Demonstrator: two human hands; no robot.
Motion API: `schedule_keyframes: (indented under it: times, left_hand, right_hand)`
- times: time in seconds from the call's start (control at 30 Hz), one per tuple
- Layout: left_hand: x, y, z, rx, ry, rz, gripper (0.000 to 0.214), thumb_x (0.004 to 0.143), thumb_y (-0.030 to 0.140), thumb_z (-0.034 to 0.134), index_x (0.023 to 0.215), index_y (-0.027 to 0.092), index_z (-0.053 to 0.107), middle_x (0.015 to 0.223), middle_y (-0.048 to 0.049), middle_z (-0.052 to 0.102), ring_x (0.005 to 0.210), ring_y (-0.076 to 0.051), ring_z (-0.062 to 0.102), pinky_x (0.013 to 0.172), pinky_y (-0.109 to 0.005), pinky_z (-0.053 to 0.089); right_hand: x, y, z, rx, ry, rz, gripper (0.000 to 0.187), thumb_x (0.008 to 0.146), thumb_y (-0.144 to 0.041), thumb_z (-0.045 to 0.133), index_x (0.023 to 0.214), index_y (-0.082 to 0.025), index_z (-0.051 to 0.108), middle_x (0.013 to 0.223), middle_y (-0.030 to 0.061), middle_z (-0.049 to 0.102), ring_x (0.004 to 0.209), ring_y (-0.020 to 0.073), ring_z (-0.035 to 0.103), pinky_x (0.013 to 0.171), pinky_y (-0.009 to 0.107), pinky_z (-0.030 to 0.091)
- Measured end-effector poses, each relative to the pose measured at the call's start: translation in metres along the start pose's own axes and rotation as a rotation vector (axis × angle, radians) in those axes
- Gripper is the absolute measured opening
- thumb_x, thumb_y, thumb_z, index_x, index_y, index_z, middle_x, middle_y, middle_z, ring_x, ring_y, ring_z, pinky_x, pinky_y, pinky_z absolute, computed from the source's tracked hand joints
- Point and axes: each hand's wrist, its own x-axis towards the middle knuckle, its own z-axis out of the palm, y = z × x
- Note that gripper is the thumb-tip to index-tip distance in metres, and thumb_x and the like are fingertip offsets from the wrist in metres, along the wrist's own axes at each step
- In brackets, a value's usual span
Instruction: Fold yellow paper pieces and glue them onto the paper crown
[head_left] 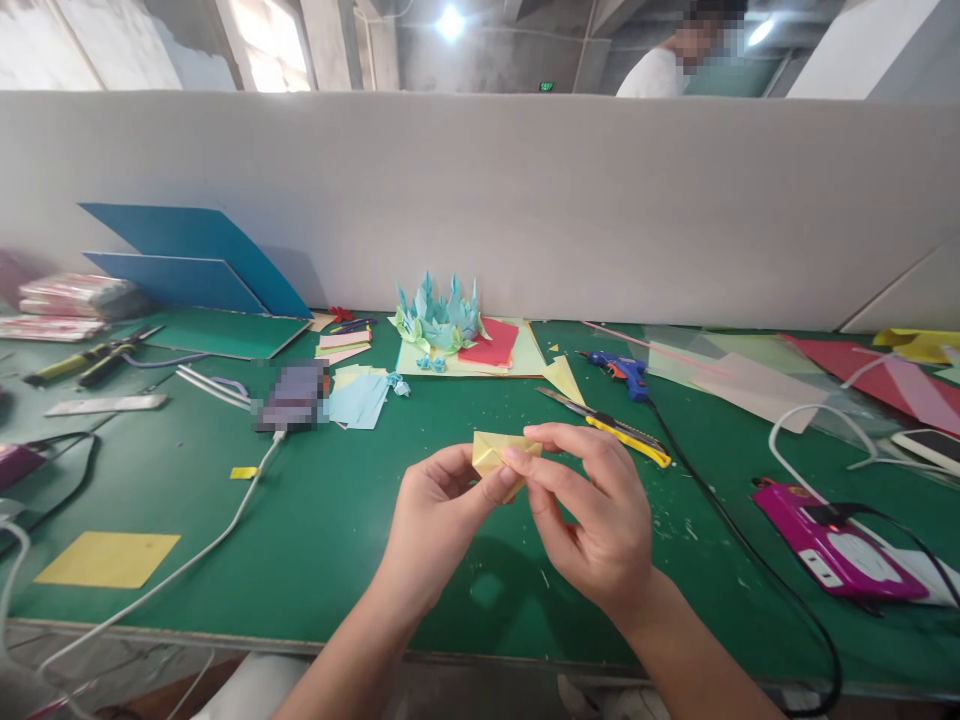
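A small folded piece of yellow paper (489, 452) is held up over the green table, between my two hands. My left hand (442, 510) pinches its left and lower side, the thumb pressed on the front. From the right, my right hand (589, 505) grips the top right edge between thumb and fingers. Part of the folds is hidden behind my fingers. Just beyond my right hand lies a yellow utility knife (630, 438), its blade toward the back left. Behind it rests a loose yellow paper piece (564, 380).
A blue folded-paper piece (442, 315) stands at the back by red paper (491, 345). A blue glue gun (619, 373) trails a black cable right. A magenta power strip (836, 545) sits front right, a flat yellow sheet (109, 560) front left. Pliers (112, 355) lie left.
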Motion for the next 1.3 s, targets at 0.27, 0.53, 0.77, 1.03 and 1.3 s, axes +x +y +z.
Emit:
schedule_keyframes:
  times: [0.27, 0.53, 0.77, 1.03, 1.3]
  left_hand:
    - [0.001, -0.002, -0.003, 0.030, 0.000, 0.041, 0.025, 0.063, 0.037, 0.079, 0.073, 0.015, 0.074, 0.068, -0.0021, 0.069, 0.062, -0.011, 0.058, 0.062, -0.021, 0.048]
    - [0.001, -0.005, -0.002, 0.046, 0.000, 0.074, 0.019, 0.066, 0.031, 0.077, 0.076, 0.015, 0.074, 0.079, -0.0052, 0.076, 0.072, -0.015, 0.064, 0.073, -0.026, 0.052]
    - [0.001, -0.006, -0.003, 0.104, 0.040, 0.140, 0.018, 0.064, 0.030, 0.078, 0.072, 0.016, 0.071, 0.069, -0.0021, 0.072, 0.063, -0.014, 0.063, 0.064, -0.025, 0.054]
    - [0.001, -0.003, -0.003, 0.161, 0.024, 0.167, 0.017, 0.067, 0.033, 0.074, 0.066, 0.016, 0.068, 0.063, -0.0018, 0.068, 0.061, -0.014, 0.061, 0.062, -0.025, 0.052]
    - [0.001, -0.002, -0.001, 0.113, -0.021, 0.123, 0.020, 0.071, 0.035, 0.071, 0.068, 0.017, 0.065, 0.070, -0.0004, 0.062, 0.067, -0.013, 0.055, 0.068, -0.024, 0.049]
  right_hand:
    - [0.001, -0.004, 0.002, 0.110, 0.008, 0.135, 0.030, 0.084, -0.007, 0.053, 0.101, -0.027, 0.066, 0.108, 0.0078, 0.059, 0.094, 0.0211, 0.057, 0.077, 0.040, 0.052]
    - [-0.001, -0.011, 0.014, 0.709, 0.043, 0.696, 0.015, 0.084, -0.025, 0.061, 0.099, -0.022, 0.059, 0.092, 0.0036, 0.061, 0.079, 0.0144, 0.062, 0.069, 0.028, 0.056]
    - [0.003, -0.012, 0.011, 0.650, 0.076, 0.718, 0.007, 0.081, -0.025, 0.064, 0.077, -0.020, 0.061, 0.074, 0.0001, 0.062, 0.067, 0.0128, 0.062, 0.060, 0.022, 0.054]
    - [0.006, -0.013, 0.008, 0.616, 0.044, 0.693, 0.009, 0.080, -0.024, 0.063, 0.072, -0.020, 0.061, 0.070, 0.0005, 0.061, 0.065, 0.0133, 0.059, 0.059, 0.024, 0.053]
    - [0.006, -0.011, 0.007, 0.589, 0.033, 0.675, 0.010, 0.081, -0.023, 0.063, 0.072, -0.020, 0.061, 0.069, 0.0000, 0.061, 0.064, 0.0131, 0.059, 0.057, 0.023, 0.051]
